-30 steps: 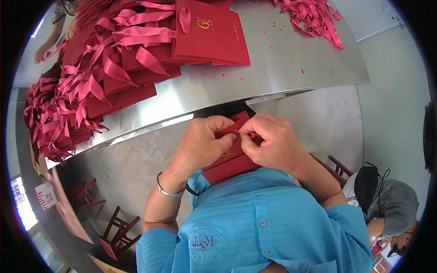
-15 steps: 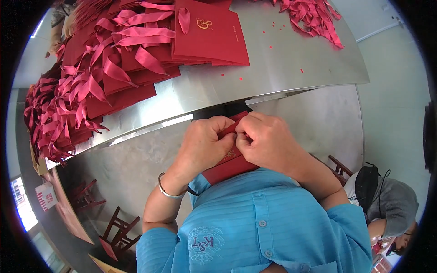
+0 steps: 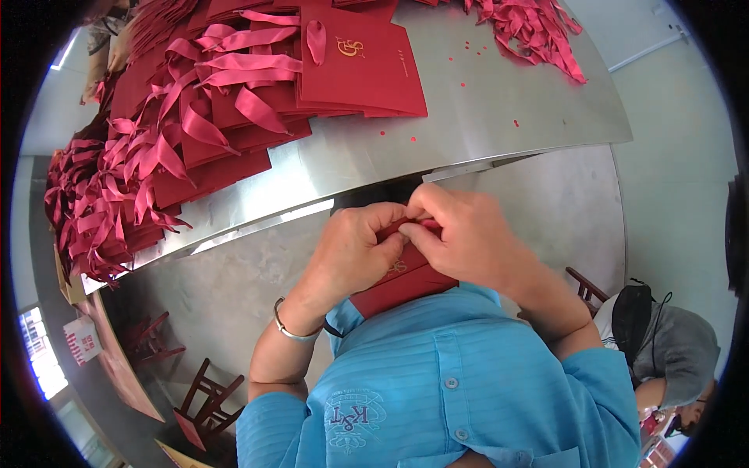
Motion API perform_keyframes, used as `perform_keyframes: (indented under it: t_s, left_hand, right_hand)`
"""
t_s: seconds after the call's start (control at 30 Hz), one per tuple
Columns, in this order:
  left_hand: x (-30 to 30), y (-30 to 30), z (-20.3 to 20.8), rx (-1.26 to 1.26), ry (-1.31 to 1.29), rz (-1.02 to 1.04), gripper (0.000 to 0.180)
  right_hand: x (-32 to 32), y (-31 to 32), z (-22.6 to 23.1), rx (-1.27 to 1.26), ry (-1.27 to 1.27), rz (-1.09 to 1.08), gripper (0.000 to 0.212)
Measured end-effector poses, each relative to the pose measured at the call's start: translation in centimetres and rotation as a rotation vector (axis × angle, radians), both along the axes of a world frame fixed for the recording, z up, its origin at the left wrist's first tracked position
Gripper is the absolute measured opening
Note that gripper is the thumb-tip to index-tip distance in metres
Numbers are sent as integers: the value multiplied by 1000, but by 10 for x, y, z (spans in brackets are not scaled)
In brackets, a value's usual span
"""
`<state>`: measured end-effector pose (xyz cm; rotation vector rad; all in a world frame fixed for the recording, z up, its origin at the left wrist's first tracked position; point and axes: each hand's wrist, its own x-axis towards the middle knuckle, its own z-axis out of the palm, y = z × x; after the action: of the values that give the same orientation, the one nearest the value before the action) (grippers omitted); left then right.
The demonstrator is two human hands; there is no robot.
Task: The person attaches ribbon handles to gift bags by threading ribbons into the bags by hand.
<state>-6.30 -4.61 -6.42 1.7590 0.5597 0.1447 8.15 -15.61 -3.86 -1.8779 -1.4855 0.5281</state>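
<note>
A dark red paper bag (image 3: pixel 406 288) with a gold emblem rests against my blue shirt, below the table edge. My left hand (image 3: pixel 363 246) grips its upper edge between thumb and fingers. Close beside it, my right hand (image 3: pixel 468 234) pinches at the same edge, thumb and forefinger almost meeting the left fingertips. A bit of brighter pink-red ribbon (image 3: pixel 430 225) shows between the right thumb and forefinger. The fingers hide most of the bag's top, so how the ribbon runs there cannot be seen.
Stacked red bags (image 3: pixel 363 62) with pink ribbon handles (image 3: pixel 250 66) cover the left of the metal table (image 3: pixel 499 117). Loose pink ribbons (image 3: pixel 534 35) lie at its far right. Wooden stools (image 3: pixel 207 398) stand lower left; a person in grey (image 3: pixel 675 343) is at right.
My right hand has opened out from a tighter curl, its forefinger lifting and its thumb stretching toward the left fingertips. My left hand keeps its grip on the bag with little movement.
</note>
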Motion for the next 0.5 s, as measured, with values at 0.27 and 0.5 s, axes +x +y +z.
perform_keyframes:
  t_s: [0.27,0.5]
  left_hand:
    - [6,-11,20,119,25,-22,11]
    - [3,-23,19,348,-131,51,14]
  right_hand:
    - [52,8,1,-190,369,240,15]
    - [61,28,29,-393,444,437,20]
